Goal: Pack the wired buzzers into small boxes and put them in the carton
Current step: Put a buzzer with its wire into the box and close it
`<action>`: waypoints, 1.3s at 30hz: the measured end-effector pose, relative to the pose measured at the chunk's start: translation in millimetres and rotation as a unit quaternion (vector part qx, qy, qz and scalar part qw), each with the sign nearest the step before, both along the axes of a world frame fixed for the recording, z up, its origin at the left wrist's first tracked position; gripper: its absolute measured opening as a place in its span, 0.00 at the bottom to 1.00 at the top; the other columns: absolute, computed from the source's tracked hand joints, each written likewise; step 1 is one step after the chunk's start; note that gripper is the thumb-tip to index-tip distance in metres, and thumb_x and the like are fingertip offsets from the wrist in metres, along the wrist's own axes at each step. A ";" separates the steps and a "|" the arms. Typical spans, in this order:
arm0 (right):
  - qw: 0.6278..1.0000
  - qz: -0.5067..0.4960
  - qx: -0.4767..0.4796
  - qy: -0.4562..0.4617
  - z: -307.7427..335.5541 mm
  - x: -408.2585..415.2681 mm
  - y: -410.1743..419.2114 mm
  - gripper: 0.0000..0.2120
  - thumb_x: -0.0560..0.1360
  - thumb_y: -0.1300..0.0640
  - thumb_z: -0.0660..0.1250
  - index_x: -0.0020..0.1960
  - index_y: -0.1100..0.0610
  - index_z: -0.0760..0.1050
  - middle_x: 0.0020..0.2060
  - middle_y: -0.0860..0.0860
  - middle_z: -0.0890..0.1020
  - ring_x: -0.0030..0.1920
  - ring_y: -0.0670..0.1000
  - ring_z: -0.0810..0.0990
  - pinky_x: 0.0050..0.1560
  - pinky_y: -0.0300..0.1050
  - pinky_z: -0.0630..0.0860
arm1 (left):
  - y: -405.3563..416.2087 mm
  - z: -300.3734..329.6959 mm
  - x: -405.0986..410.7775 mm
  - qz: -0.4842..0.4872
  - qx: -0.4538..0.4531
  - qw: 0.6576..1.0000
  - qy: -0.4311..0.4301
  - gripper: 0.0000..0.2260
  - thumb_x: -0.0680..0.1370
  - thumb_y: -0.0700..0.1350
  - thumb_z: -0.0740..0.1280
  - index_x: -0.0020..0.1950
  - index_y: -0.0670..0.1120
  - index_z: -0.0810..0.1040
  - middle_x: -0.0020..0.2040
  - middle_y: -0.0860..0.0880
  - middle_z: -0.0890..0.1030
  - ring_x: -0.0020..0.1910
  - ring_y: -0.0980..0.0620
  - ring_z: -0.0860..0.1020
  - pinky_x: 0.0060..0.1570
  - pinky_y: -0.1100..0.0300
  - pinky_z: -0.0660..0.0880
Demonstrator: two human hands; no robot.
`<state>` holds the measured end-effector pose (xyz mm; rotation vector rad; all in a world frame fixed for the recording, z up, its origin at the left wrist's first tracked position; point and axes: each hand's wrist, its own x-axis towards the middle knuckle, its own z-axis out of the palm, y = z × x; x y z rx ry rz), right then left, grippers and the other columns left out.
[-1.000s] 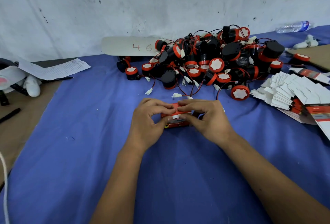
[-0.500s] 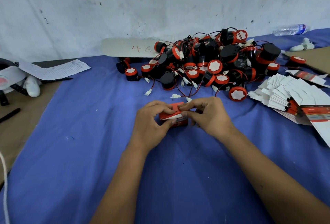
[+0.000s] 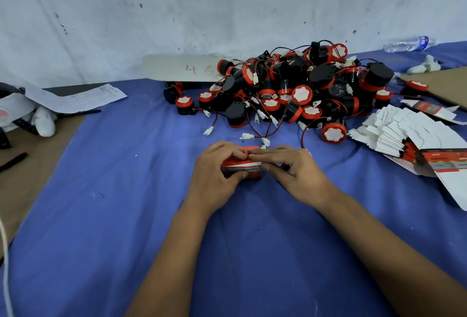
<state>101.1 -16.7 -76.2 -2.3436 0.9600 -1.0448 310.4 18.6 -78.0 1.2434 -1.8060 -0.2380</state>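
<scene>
The fingers of the left hand curl over a small red and white box, thumb pinching its near side, while the right hand pinches its other end. The box sits on the blue surface. Beyond lies the heap of wired buzzers, with flat unfolded boxes to its right.

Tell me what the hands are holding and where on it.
Both hold one small red and white box on the blue cloth: the left hand grips its left end, the right hand its right end, fingers over the top flap.
</scene>
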 end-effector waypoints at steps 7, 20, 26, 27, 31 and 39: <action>0.977 -0.048 0.139 -0.153 -6.3 10.3 -2.1 0.12 0.78 0.68 0.70 0.51 0.52 0.85 0.38 0.51 0.87 0.35 0.51 0.86 0.37 0.45 0.84 | -0.3 -3.4 -4.2 0.019 0.012 1.000 0.007 0.14 0.67 0.37 0.80 0.49 0.45 0.83 0.53 0.52 0.82 0.56 0.50 0.79 0.57 0.51 0.76; 0.992 -0.114 -0.004 -0.059 -8.0 18.0 6.5 0.09 0.76 0.66 0.74 0.53 0.56 0.87 0.42 0.41 0.86 0.33 0.36 0.80 0.39 0.28 0.74 | -1.6 -7.1 -10.1 0.025 -0.012 1.000 -0.001 0.12 0.71 0.41 0.80 0.51 0.48 0.81 0.51 0.55 0.80 0.54 0.52 0.77 0.54 0.58 0.74; 1.000 -0.017 -0.001 -0.020 -3.6 1.2 11.1 0.14 0.78 0.68 0.70 0.60 0.56 0.85 0.61 0.46 0.84 0.54 0.45 0.82 0.52 0.33 0.75 | -4.6 -13.0 -14.3 0.048 -0.031 0.998 -0.021 0.08 0.72 0.42 0.77 0.46 0.46 0.80 0.54 0.54 0.81 0.56 0.48 0.76 0.55 0.56 0.73; 1.000 -0.014 -0.004 -0.008 -4.4 -0.9 10.1 0.15 0.78 0.67 0.71 0.61 0.56 0.85 0.62 0.46 0.83 0.54 0.48 0.80 0.56 0.39 0.76 | -4.4 -13.3 -14.6 0.047 -0.038 0.998 -0.024 0.08 0.72 0.43 0.77 0.46 0.46 0.79 0.54 0.53 0.81 0.57 0.48 0.75 0.56 0.58 0.72; 1.000 -0.010 -0.015 -0.002 -5.5 -1.7 8.4 0.15 0.76 0.68 0.72 0.59 0.55 0.85 0.62 0.44 0.82 0.56 0.53 0.78 0.58 0.45 0.76 | -3.2 -11.9 -15.7 0.029 -0.036 0.998 -0.031 0.08 0.72 0.39 0.77 0.46 0.44 0.78 0.58 0.52 0.83 0.62 0.49 0.76 0.61 0.57 0.73; 0.987 -0.054 -0.146 0.039 -11.9 6.6 2.9 0.04 0.74 0.61 0.77 0.49 0.56 0.86 0.57 0.46 0.85 0.65 0.56 0.75 0.65 0.45 0.74 | -4.5 -15.6 -1.1 0.010 0.012 1.000 -0.027 0.08 0.76 0.34 0.76 0.54 0.42 0.87 0.62 0.56 0.81 0.70 0.51 0.75 0.70 0.61 0.70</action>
